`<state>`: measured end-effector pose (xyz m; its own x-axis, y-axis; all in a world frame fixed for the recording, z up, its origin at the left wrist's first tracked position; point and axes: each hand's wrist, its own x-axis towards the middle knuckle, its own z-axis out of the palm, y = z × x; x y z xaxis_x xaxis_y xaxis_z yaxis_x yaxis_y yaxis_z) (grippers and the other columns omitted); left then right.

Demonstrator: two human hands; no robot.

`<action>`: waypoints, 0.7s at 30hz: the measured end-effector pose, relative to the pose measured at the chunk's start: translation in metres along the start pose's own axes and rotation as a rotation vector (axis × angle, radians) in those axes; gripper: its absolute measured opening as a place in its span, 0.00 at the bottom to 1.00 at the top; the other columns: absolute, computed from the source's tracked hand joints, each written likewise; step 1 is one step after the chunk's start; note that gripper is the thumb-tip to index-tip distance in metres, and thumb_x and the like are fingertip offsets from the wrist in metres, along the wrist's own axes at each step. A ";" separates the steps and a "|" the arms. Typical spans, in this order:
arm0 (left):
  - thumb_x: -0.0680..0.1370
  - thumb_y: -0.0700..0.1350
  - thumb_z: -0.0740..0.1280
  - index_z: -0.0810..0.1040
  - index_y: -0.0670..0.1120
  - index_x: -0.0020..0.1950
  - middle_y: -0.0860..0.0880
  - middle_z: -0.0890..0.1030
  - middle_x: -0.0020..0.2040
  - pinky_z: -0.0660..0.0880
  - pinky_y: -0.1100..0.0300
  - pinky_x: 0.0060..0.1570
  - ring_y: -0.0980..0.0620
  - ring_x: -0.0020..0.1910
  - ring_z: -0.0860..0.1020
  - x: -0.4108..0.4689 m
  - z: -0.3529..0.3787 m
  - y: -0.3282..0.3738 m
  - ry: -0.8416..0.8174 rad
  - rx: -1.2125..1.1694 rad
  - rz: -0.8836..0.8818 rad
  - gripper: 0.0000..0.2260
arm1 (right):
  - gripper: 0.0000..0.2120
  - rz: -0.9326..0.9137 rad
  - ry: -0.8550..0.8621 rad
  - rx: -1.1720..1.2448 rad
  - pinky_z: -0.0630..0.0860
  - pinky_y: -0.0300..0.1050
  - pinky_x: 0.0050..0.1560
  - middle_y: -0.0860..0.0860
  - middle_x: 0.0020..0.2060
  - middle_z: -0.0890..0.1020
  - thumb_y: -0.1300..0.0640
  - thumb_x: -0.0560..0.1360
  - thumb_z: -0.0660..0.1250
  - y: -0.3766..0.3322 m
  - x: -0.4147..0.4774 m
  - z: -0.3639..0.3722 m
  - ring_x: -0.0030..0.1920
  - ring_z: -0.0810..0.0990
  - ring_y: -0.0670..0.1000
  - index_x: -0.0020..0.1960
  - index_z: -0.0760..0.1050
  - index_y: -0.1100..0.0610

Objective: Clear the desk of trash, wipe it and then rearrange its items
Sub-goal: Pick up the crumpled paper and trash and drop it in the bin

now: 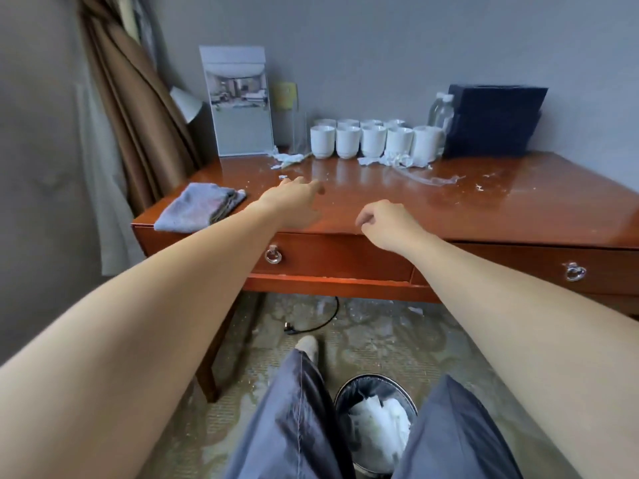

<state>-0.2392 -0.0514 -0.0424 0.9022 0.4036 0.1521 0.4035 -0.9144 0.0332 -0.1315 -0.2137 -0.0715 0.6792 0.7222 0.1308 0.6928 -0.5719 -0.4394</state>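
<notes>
Trash first: where does it lie against the hands?

Torn paper scraps (pixel 286 160) lie at the foot of the sign stand (pixel 238 102), a little beyond the left hand (pixel 294 198). That hand reaches low over the surface (pixel 484 209), fingers fairly straight and holding nothing. More crumpled paper (pixel 394 160) sits in front of the white cups (pixel 373 140). A clear plastic strip (pixel 430 179) trails off to the right of it, and white crumbs are scattered further right.

And the right hand?

The right hand (pixel 387 224) hovers at the front edge, well short of the crumpled paper. Its fingers are loosely curled, with nothing in them that I can see.

Any writing to read?

None. The sign stand shows a photo of a room, but its print is too blurred. A yellow card (pixel 285 95) behind it is also illegible.

What about the surface and the room?

The surface is glossy reddish wood with two drawers that have ring pulls. A folded grey cloth (pixel 200 207) lies at its left front corner. At the back right, a dark box (pixel 494 121) stands against the grey wall with a water bottle (pixel 441 110) beside it. A brown curtain (pixel 138 115) hangs at the left. On the patterned carpet, a bin (pixel 345 392) holding white waste stands between the person's legs, and a black cable (pixel 311 326) lies under the desk.
</notes>
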 end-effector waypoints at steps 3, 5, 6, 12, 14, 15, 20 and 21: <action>0.77 0.51 0.65 0.65 0.51 0.74 0.43 0.69 0.71 0.71 0.44 0.63 0.39 0.67 0.70 0.030 -0.006 -0.030 0.011 -0.026 -0.079 0.25 | 0.10 -0.049 0.011 0.014 0.76 0.50 0.60 0.51 0.56 0.82 0.58 0.77 0.62 -0.021 0.045 -0.005 0.58 0.79 0.56 0.49 0.78 0.44; 0.76 0.50 0.65 0.65 0.51 0.74 0.43 0.71 0.70 0.73 0.46 0.61 0.40 0.65 0.73 0.053 -0.004 -0.054 -0.003 -0.049 -0.118 0.26 | 0.09 -0.076 -0.018 0.003 0.76 0.51 0.60 0.51 0.57 0.81 0.57 0.77 0.62 -0.031 0.081 0.000 0.57 0.79 0.55 0.51 0.78 0.44; 0.77 0.49 0.65 0.64 0.50 0.74 0.42 0.72 0.69 0.73 0.47 0.60 0.40 0.64 0.73 0.066 -0.002 -0.067 -0.013 -0.047 -0.138 0.26 | 0.10 -0.083 -0.026 0.001 0.76 0.51 0.59 0.50 0.57 0.80 0.57 0.76 0.63 -0.034 0.101 0.004 0.57 0.79 0.54 0.53 0.77 0.44; 0.79 0.45 0.64 0.64 0.45 0.74 0.39 0.73 0.66 0.72 0.52 0.55 0.40 0.61 0.75 0.169 0.012 -0.152 -0.004 -0.111 -0.259 0.23 | 0.30 -0.123 -0.116 -0.009 0.72 0.51 0.62 0.52 0.69 0.71 0.52 0.73 0.70 -0.048 0.229 0.038 0.66 0.72 0.56 0.73 0.64 0.47; 0.79 0.44 0.63 0.64 0.44 0.73 0.39 0.73 0.66 0.70 0.54 0.51 0.40 0.60 0.75 0.208 0.020 -0.178 0.004 -0.124 -0.285 0.23 | 0.39 -0.137 -0.157 -0.010 0.68 0.55 0.68 0.53 0.74 0.65 0.45 0.71 0.73 -0.052 0.270 0.055 0.71 0.65 0.58 0.76 0.58 0.47; 0.79 0.43 0.63 0.64 0.43 0.73 0.39 0.72 0.66 0.70 0.55 0.51 0.40 0.60 0.75 0.226 0.027 -0.189 0.008 -0.135 -0.291 0.23 | 0.42 -0.149 -0.168 -0.016 0.66 0.57 0.70 0.53 0.75 0.62 0.42 0.70 0.73 -0.053 0.288 0.065 0.73 0.62 0.58 0.77 0.55 0.48; 0.80 0.39 0.62 0.61 0.45 0.76 0.40 0.67 0.71 0.71 0.55 0.53 0.40 0.63 0.73 0.304 0.070 -0.234 0.013 -0.227 -0.324 0.24 | 0.52 -0.227 -0.183 -0.116 0.53 0.58 0.75 0.50 0.79 0.48 0.29 0.66 0.69 -0.053 0.363 0.112 0.78 0.49 0.59 0.79 0.45 0.45; 0.80 0.38 0.61 0.60 0.45 0.76 0.40 0.66 0.72 0.71 0.54 0.55 0.40 0.64 0.73 0.320 0.080 -0.242 0.010 -0.237 -0.327 0.25 | 0.53 -0.239 -0.172 -0.119 0.51 0.58 0.75 0.51 0.80 0.46 0.28 0.66 0.68 -0.051 0.380 0.119 0.78 0.47 0.59 0.79 0.43 0.44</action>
<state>-0.0359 0.3017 -0.0803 0.7298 0.6754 0.1057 0.6216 -0.7200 0.3086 0.0621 0.1366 -0.1051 0.4500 0.8910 0.0607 0.8579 -0.4124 -0.3064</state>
